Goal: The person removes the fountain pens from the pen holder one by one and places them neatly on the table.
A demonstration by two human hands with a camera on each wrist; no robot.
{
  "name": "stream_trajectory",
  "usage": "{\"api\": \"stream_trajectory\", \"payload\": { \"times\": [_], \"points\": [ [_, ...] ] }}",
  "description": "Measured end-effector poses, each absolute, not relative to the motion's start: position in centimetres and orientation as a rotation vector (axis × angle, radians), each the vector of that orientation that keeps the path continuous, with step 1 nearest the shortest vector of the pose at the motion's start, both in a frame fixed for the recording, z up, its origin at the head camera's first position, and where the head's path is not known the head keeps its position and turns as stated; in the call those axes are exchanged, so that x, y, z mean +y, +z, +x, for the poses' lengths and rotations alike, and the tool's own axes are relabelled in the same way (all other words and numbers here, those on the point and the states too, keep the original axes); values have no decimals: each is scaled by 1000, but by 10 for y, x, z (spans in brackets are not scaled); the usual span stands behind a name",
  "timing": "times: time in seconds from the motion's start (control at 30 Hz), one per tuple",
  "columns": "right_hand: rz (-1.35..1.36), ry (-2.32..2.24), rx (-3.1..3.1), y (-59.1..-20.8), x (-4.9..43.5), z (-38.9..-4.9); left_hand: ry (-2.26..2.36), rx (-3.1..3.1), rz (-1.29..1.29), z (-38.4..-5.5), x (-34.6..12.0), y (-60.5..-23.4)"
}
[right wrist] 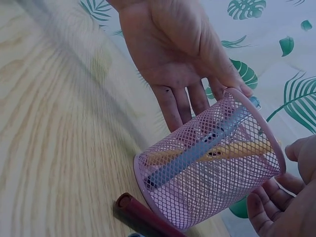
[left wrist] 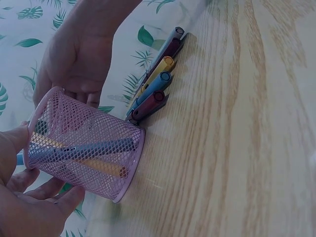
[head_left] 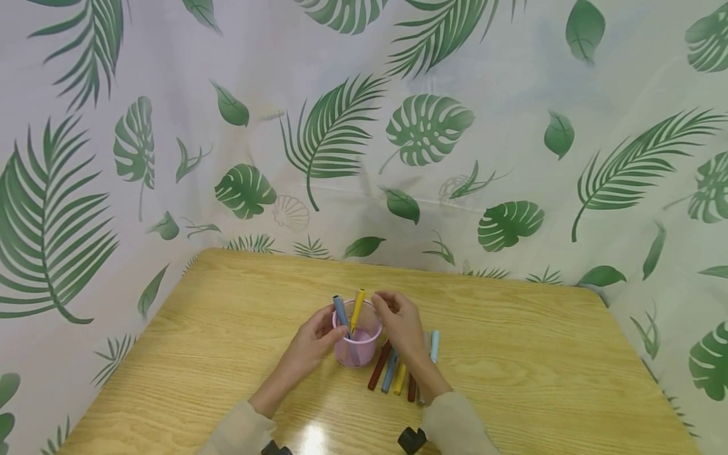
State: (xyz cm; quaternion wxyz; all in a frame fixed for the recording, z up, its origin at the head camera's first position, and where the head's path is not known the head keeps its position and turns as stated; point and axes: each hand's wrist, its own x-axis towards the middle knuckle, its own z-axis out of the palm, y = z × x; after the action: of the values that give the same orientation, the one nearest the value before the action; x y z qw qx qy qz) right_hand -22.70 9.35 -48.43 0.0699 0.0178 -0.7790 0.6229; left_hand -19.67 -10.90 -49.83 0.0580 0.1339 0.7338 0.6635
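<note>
A pink mesh pen holder stands upright on the table. Inside it lean a blue marker and a yellow marker, crossing each other through the mesh in the right wrist view. My left hand holds the holder from the left, thumb on the rim and fingers along its outer side. By the rim's right side is my right hand, its fingers relaxed with nothing held between them. Under the right forearm lies a row of markers, partly hidden; a dark red marker is closest to the holder.
Also in that row are a blue marker, a yellow marker and a light blue marker. The wood-grain table ends at a leaf-patterned cloth hanging behind it.
</note>
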Motion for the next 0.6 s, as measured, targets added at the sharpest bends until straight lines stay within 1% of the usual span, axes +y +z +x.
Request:
{"api": "stream_trajectory", "payload": {
  "times": [0.6],
  "points": [
    [177, 1846, -2414, -483, 83, -235, 1977, 2243, 370, -195, -109, -497]
  ]
}}
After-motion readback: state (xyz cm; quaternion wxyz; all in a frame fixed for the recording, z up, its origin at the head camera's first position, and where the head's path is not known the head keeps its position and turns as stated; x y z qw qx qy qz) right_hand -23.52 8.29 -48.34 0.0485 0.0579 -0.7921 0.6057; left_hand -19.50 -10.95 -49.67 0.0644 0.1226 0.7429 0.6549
